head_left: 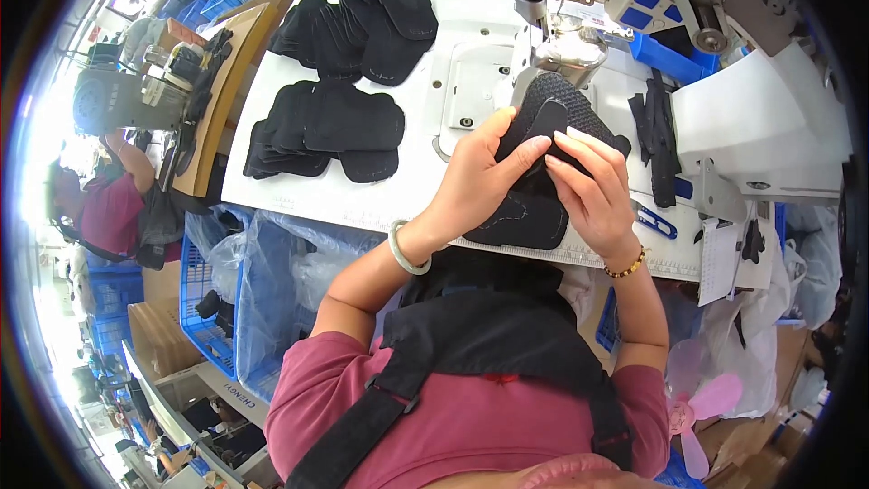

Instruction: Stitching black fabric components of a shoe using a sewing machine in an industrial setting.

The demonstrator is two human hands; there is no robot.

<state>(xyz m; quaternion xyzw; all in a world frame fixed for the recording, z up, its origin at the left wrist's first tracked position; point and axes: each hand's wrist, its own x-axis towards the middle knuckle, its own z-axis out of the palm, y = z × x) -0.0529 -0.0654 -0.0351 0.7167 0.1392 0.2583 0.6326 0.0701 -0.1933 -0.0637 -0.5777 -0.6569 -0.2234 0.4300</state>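
Both hands are at a black mesh fabric piece [566, 95], shaped like a shoe upper, with a smooth black rounded tab on it. My left hand [471, 181] grips its left side, the thumb pressed on the tab. From the other side my right hand [593, 195] holds it, fingertips close to the left thumb; its own thumb is mostly hidden. The piece is just in front of the sewing machine's post [525, 77]. Below the hands, at the table's near edge, lies a flat black padded piece [520, 222] with light stitch marks.
Two spread stacks of black padded pieces, a far one [389, 27] and a nearer one [326, 127], lie left on the white table [299, 190]. Black strips [656, 136] and a blue thread snip [656, 222] are at right. A blue crate [208, 308] stands below left.
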